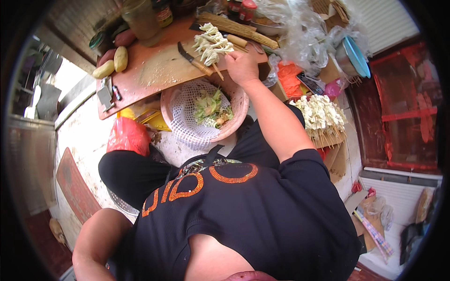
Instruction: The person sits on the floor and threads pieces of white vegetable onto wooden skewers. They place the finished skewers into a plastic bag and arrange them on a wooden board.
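Observation:
My right hand (241, 67) is at the table's front edge, its fingers closed at the near end of skewered pale cauliflower pieces (212, 44). Whether it grips a skewer or sets it down is hard to tell. Beside them on the tabletop lies a curved knife (194, 59) with a wooden handle. Below the edge stands a pink basin (242, 111) with a white mesh basket (179, 112) holding green leaf trimmings (210, 105). More skewered cauliflower (318, 114) is piled on a cardboard box at the right. My left hand is out of view; only the bent arm shows at lower left.
Potatoes (120, 59), a glass jar (141, 23) and a metal tool (105, 94) are on the wooden table (158, 66). A red plastic bag (128, 135) is beside my knee. At the right are a phone (310, 83), clear plastic bags (302, 38) and a blue basin (357, 56).

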### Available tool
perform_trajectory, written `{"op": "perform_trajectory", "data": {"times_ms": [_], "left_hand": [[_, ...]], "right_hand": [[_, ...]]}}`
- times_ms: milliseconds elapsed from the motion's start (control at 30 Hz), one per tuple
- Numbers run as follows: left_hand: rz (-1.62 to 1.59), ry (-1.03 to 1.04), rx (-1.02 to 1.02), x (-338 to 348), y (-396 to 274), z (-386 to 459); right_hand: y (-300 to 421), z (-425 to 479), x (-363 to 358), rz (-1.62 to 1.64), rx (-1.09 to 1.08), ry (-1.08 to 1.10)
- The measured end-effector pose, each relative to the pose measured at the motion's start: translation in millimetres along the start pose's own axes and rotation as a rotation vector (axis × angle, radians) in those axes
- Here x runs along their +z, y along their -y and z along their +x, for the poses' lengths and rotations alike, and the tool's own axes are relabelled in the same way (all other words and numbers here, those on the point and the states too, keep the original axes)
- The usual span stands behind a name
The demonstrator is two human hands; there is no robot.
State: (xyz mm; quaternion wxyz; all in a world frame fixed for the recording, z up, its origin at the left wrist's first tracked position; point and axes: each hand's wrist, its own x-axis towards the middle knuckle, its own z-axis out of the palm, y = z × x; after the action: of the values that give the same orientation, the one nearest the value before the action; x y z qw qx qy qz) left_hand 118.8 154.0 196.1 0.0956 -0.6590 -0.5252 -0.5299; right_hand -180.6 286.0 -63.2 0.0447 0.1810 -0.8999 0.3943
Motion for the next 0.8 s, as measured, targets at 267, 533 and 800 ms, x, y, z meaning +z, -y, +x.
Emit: {"op": "perform_trajectory", "data": {"times_ms": [267, 533, 800], "left_hand": [[0.091, -0.167, 0.21, -21, 9, -18], [0.272, -0.384, 0.351, -34, 12, -30], [0.122, -0.315, 0.36, -50, 12, -52]], "right_hand": [[-27, 22, 30, -0.034, 0.254, -0.037], [-42, 30, 54, -0.095, 0.352, 0.061], [-26, 19, 40, -0.219, 0.375, 0.337]]}}
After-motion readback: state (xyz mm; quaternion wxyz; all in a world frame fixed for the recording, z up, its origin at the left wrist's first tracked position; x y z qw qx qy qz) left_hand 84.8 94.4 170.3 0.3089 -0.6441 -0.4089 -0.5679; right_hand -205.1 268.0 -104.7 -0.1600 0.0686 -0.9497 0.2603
